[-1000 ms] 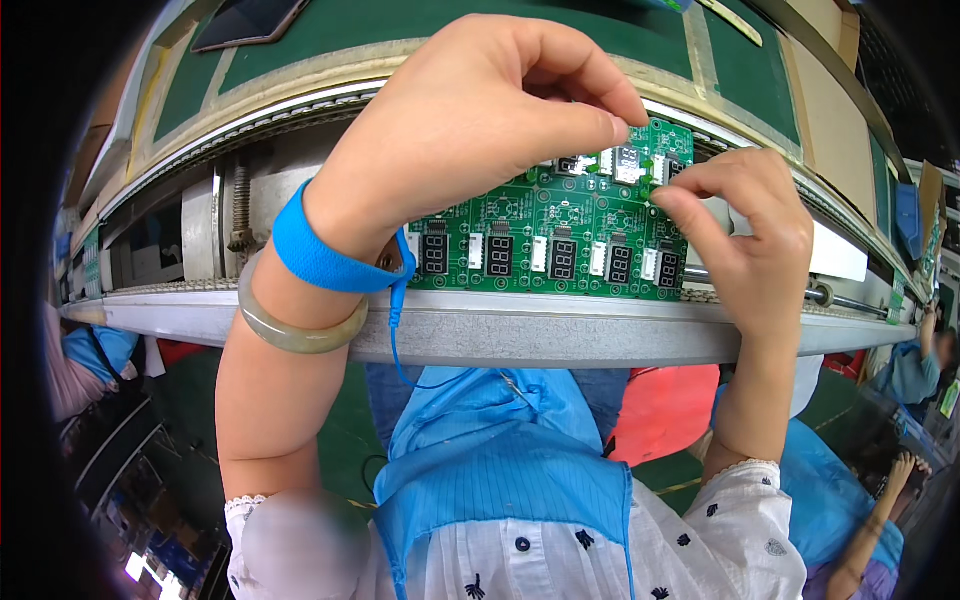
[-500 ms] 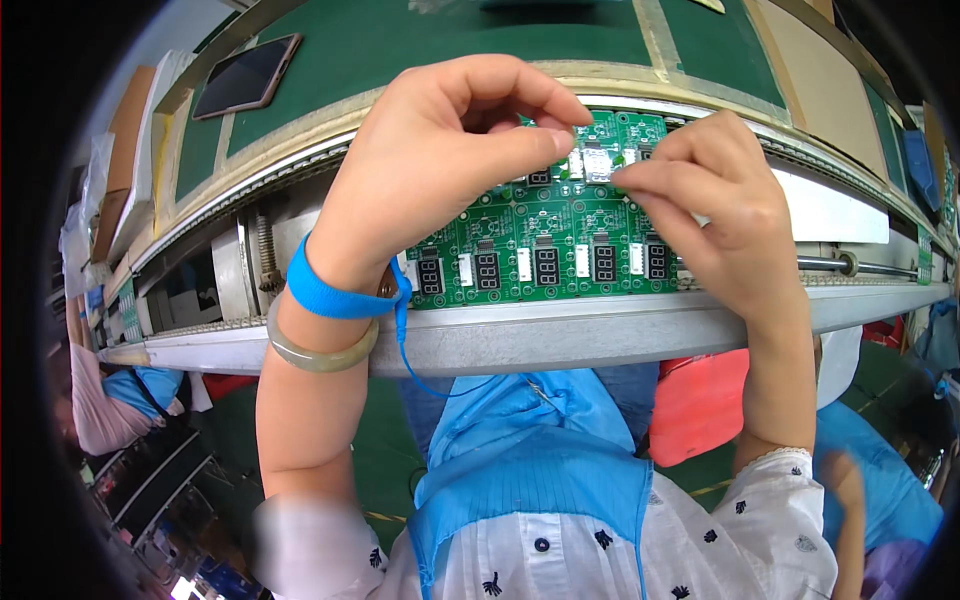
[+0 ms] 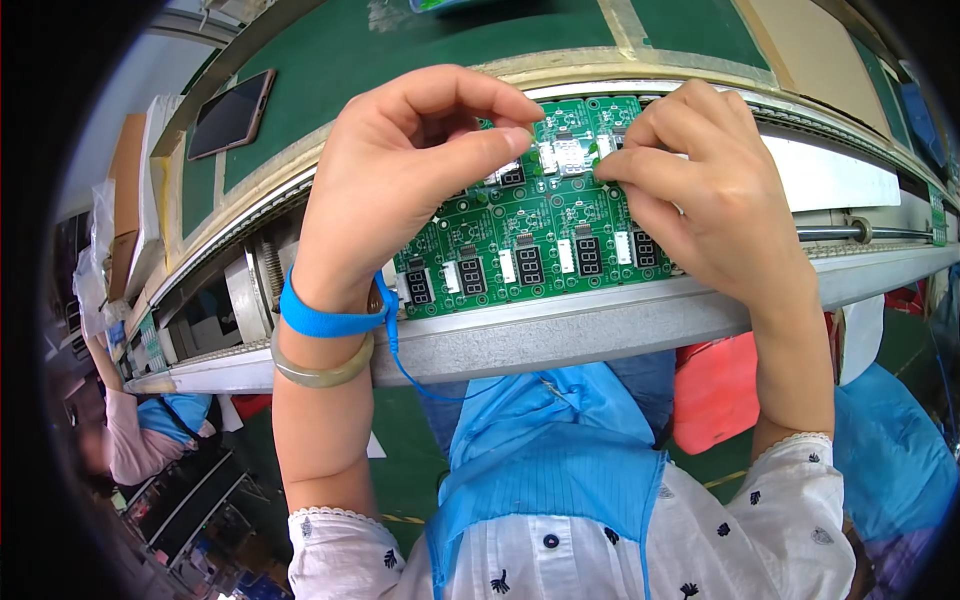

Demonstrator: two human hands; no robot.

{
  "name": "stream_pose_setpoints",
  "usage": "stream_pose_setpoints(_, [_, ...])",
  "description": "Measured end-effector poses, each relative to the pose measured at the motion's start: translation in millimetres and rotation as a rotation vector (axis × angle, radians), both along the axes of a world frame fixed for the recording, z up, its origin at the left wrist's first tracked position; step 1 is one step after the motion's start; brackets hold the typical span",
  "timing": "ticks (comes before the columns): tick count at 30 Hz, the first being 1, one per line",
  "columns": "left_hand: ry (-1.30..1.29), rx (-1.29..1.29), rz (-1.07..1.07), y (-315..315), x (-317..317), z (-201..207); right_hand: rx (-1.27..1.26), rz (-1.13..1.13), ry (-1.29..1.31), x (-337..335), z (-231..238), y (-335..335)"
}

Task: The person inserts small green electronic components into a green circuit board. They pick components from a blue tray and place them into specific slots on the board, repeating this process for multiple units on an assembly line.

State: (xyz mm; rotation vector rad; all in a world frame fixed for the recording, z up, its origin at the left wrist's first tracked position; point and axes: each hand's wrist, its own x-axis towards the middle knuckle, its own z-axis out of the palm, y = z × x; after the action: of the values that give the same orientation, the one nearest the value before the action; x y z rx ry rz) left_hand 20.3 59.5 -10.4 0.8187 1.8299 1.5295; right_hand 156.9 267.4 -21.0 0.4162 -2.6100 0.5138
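A panel of green circuit boards (image 3: 500, 215) lies in front of me, its boards carrying black digit displays (image 3: 528, 264) and white connectors (image 3: 507, 267). Over its upper row, my left hand (image 3: 415, 165) curves with thumb and index tips drawn close together; whatever lies between them is hidden. It wears a blue wrist strap (image 3: 330, 315) with a cord, and a bangle. To the right, my right hand (image 3: 700, 180) pinches by a small bright-green part (image 3: 593, 152), too small to name. A glare-lit display (image 3: 572, 157) sits between the two hands. Both hands cover parts of the panel.
The panel rests between metal conveyor rails (image 3: 560, 332). Beyond is a green worktop (image 3: 400, 70) with a phone (image 3: 232, 113) at the left and a blue tray (image 3: 450, 5) at the far edge. A metal rod (image 3: 880, 234) runs at right. Another person (image 3: 150, 430) is at lower left.
The whole view has shifted and tilted slightly. Both hands keep nearly the same pinching poses around the same glare-lit display, with little movement relative to the boards.
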Motion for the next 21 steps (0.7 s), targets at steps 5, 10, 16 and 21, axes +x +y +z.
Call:
stream_pose_setpoints(5, [0.001,-0.002,0.004,0.0,1.2,0.6,-0.043,-0.002,-0.005,-0.3,-1.1,-1.7])
stream_pose_setpoints(10, [-0.001,0.010,0.007,-0.1,1.8,0.4,-0.010,-0.021,-0.001,-1.4,-2.4,-2.0])
stream_pose_setpoints(16, [0.007,0.001,0.002,-0.3,1.3,0.5,-0.006,-0.041,-0.006,-1.8,-3.5,-1.7])
stream_pose_setpoints(21, [0.015,-0.009,0.004,0.0,1.5,1.0,-0.013,-0.062,-0.010,-2.2,-4.0,-3.1])
